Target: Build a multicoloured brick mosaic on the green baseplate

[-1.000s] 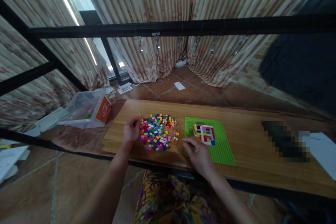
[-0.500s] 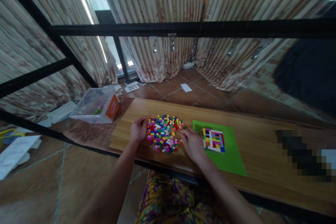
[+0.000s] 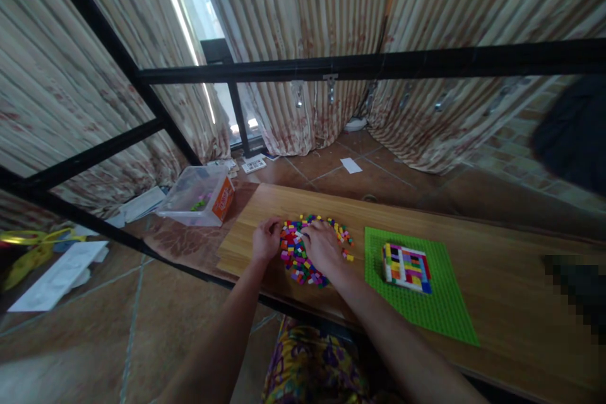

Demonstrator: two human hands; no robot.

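- Surface (image 3: 511, 297): long wood-grain top, dark near edge, runs L to R across lower pic; brown patterned area (image 3: 182, 249) beyond its L end.
- Brick pile (image 3: 300, 265): loose, mixed colours, on L part of surface; a few strays at its R side.
- Green baseplate (image 3: 447, 303): flat on surface, R of pile, w/ gap b/w; studs visible.
- Brick build (image 3: 408, 268): low, squarish, multicolour, w/ white rows; sits on baseplate, approx. mid.
- L hand (image 3: 266, 240): at pile's L edge, fingers curled in close; can't tell if a brick's pinched.
- R hand (image 3: 322, 245): over pile, palm down, fingers bent toward L hand; fingertips partly hidden, grip can't be told. Both hands well apart from build.
- Clear bin (image 3: 192, 202): on brown area, orange label on its R end; small green & pink bits inside.
- Dark pixelated item (image 3: 580, 290): far R of surface, ID n/a.
- Room: striped curtains (image 3: 303, 19) w/ reddish marks across bg, bright window gap (image 3: 208, 22) upper L. Black rail (image 3: 360, 67) crosses horiz. in front, small shiny fittings below it.
- Floor (image 3: 104, 341): brown tile, pale grout; white sheet (image 3: 351, 165) past surface, white tray-like pc. (image 3: 57, 276) & yellow item (image 3: 35, 246) far L.
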